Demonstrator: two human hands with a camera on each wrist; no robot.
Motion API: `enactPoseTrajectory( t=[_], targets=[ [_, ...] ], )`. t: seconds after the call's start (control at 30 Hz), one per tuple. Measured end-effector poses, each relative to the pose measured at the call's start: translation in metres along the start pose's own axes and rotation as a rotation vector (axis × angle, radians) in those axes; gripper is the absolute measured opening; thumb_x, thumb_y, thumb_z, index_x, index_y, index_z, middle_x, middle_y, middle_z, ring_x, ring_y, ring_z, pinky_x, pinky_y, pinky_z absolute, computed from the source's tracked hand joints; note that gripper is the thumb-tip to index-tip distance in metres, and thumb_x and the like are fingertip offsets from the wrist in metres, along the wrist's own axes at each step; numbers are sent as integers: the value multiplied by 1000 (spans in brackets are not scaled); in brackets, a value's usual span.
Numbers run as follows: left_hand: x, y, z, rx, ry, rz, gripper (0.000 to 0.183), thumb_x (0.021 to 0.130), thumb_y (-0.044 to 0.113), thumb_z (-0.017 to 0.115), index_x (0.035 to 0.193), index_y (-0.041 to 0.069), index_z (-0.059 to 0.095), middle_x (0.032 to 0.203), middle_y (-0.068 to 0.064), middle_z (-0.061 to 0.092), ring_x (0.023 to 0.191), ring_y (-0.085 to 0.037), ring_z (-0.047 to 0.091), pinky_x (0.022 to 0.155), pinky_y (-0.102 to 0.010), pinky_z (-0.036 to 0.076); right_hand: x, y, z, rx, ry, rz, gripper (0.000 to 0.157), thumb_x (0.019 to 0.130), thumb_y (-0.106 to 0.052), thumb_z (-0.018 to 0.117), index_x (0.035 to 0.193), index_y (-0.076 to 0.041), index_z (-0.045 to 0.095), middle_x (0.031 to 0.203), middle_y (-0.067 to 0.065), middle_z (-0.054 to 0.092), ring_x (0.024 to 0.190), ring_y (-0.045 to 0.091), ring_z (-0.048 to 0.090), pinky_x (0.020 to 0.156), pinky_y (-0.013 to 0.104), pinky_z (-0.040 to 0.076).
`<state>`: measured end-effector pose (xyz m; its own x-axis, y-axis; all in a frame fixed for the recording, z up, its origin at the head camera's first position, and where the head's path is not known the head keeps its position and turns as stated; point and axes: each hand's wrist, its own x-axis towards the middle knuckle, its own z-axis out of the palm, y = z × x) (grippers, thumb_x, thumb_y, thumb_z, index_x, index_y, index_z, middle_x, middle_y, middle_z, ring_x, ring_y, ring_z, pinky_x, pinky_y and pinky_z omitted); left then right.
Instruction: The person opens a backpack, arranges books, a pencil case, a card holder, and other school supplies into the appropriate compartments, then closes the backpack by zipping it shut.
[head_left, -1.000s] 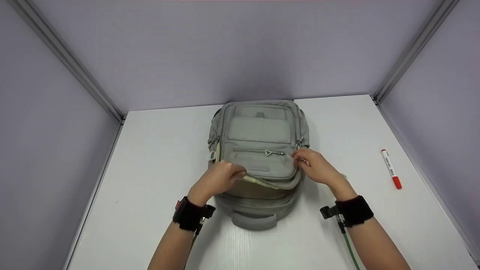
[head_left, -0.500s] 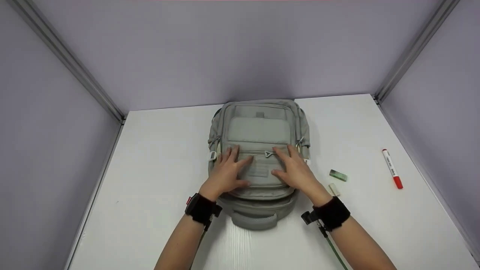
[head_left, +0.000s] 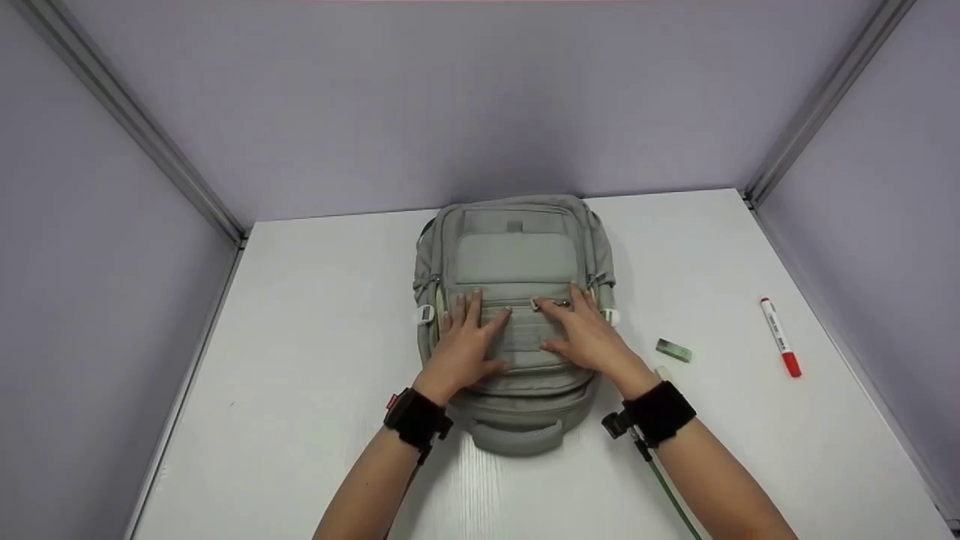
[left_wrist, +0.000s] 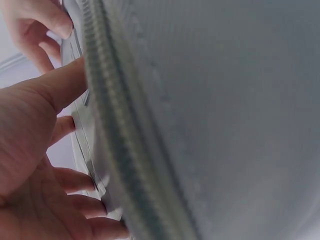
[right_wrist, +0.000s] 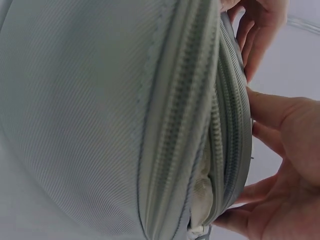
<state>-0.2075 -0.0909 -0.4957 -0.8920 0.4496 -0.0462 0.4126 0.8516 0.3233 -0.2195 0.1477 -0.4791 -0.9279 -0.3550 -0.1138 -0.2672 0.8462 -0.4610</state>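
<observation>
"Where's the bag lying?"
"On the counter. Left grip and right grip are resting on it, spread wide, holding nothing."
"What's only the head view showing?"
"A red-and-white marker."

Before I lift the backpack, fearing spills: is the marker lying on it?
No, the marker lies on the table, to the right of the backpack.
</observation>
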Motion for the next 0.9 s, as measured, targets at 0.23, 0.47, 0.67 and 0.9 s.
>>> enactPoseTrajectory(
  t=[0.23, 0.47, 0.67, 0.9],
  targets=[
    [6, 2, 0, -25, 1, -25, 86, 83, 49, 76, 154, 25, 34, 159, -28, 5, 142, -52, 4, 107, -66, 21, 13, 10, -4, 1, -14, -30, 69, 88, -35, 74, 149, -27, 44, 157, 32, 8, 141, 52, 12, 100, 70, 28],
    [15, -2, -1, -47, -19, -36, 88, 83, 50, 74, 155, 26, 31, 160, -25, 2, 144, -48, 1, 108, -64, 21, 24, 14, -11, 4, -31, -39, 69, 88, -32, 75, 149, -25, 44, 157, 31, 8, 141, 53, 11, 100, 71, 27],
    [16, -9, -8, -76, -12, 3, 84, 84, 47, 75, 154, 21, 35, 160, -24, 8, 144, -48, 7, 107, -62, 27, 26, 11, -17, -44, -33, -26, 69, 88, -32, 75, 150, -25, 44, 157, 31, 10, 142, 52, 12, 100, 71, 28],
    [20, -25, -19, -74, 231, 40, 43, 92, 29, 71, 128, 8, 63, 138, -14, 53, 125, -33, 51, 90, -47, 50, 25, -4, -18, -176, 35, -82, 65, 90, -40, 71, 148, -24, 46, 155, 30, 19, 139, 55, 18, 107, 63, 25]
  ],
)
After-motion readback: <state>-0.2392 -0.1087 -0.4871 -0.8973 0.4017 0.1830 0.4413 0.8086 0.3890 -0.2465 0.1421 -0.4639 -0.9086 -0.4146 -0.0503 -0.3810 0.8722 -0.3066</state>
